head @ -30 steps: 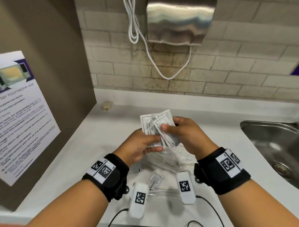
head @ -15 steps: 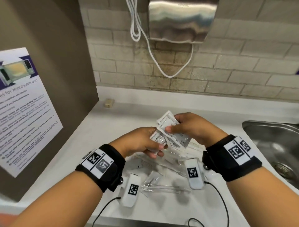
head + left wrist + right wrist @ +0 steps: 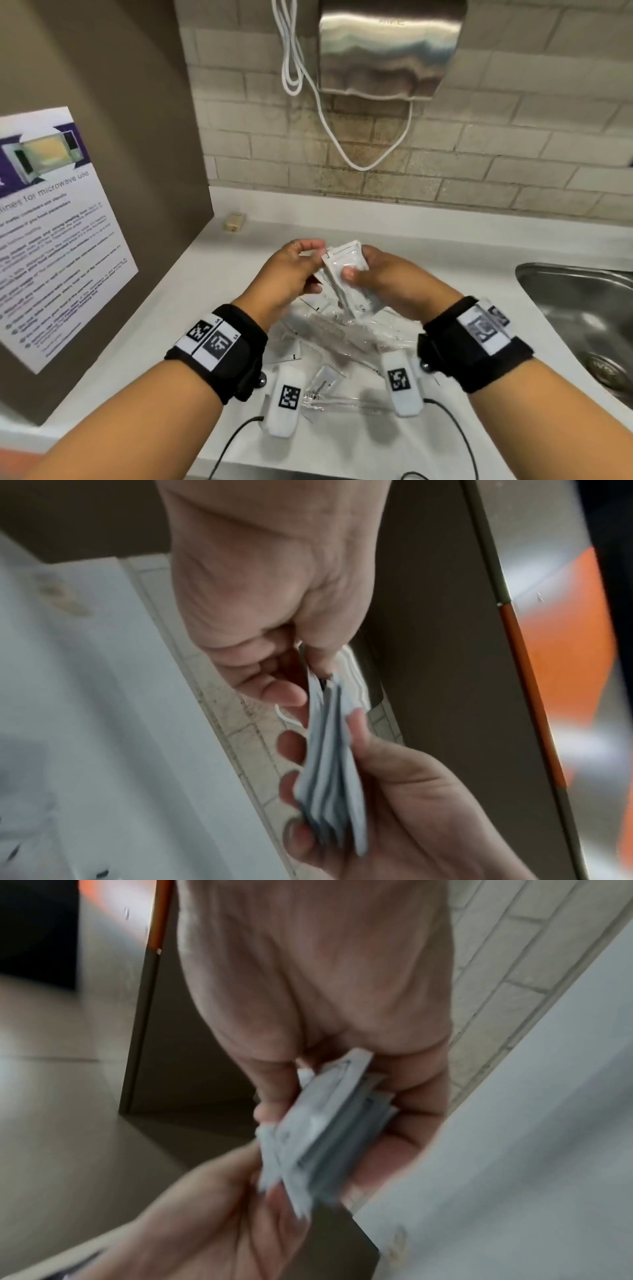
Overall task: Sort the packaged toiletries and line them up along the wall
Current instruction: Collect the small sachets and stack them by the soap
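A stack of several white sachets [image 3: 356,301] is held upright above the white counter [image 3: 462,260], between both hands. My right hand [image 3: 359,265] grips the stack from the right, thumb on its front face. My left hand [image 3: 313,265] pinches the stack's upper left edge. The left wrist view shows my left hand [image 3: 308,674] pinching the top of the sachets [image 3: 329,791]. In the blurred right wrist view my right hand [image 3: 342,1107] is wrapped round the sachets [image 3: 308,1137]. Under my hands lie loose clear packets: a comb [image 3: 325,325], a small sachet [image 3: 325,378] and a long thin item [image 3: 346,402].
A steel sink [image 3: 582,308] is set into the counter at the right. A steel wall unit [image 3: 387,48] with a looping white cable [image 3: 329,130] hangs on the brick wall. A brown side panel with a poster [image 3: 51,222] closes the left. A small beige object [image 3: 234,221] sits in the back corner.
The sachets, fanned out between the two hands before, are now gathered into one upright stack. My left hand has shifted up to the stack's top edge.
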Motion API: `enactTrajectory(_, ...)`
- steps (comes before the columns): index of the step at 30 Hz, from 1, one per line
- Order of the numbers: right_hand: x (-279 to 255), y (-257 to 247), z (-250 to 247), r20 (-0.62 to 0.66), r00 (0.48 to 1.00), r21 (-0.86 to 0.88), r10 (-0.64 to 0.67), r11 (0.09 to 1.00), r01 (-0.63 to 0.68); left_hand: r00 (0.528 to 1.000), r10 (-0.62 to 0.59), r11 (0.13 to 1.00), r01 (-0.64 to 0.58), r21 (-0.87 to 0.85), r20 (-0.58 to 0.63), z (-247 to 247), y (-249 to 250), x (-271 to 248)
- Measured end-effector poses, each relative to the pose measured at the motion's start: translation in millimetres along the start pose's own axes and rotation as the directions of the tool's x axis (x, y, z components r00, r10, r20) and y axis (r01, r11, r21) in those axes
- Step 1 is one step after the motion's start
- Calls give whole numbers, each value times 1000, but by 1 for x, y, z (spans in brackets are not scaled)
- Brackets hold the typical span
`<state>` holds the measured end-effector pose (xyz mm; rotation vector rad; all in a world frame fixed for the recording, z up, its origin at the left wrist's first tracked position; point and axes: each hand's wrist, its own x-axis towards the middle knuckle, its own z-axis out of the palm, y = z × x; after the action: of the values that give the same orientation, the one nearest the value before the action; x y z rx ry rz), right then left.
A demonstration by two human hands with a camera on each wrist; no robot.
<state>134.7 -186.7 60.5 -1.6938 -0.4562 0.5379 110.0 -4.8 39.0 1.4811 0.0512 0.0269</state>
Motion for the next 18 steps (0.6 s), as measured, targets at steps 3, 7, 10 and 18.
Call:
enactTrajectory(3,8,5,15,-152,988,142,-28,989,49,997,-39,964,54,-259,60,10,4,-1)
enactTrajectory(7,16,0,38,-111,994,341,9,940,29,971,-155,865,223,-449,184,25,0,-7)
enactTrajectory(10,20,-4,53,-215,973,209,88,977,-42,969,-232,834,245,-494,87,31,-3,-4)
enactTrajectory(18,31,10,43,102,988,123,115,984,-127,986,-154,975,142,-169,-59,-4,-21,-13)
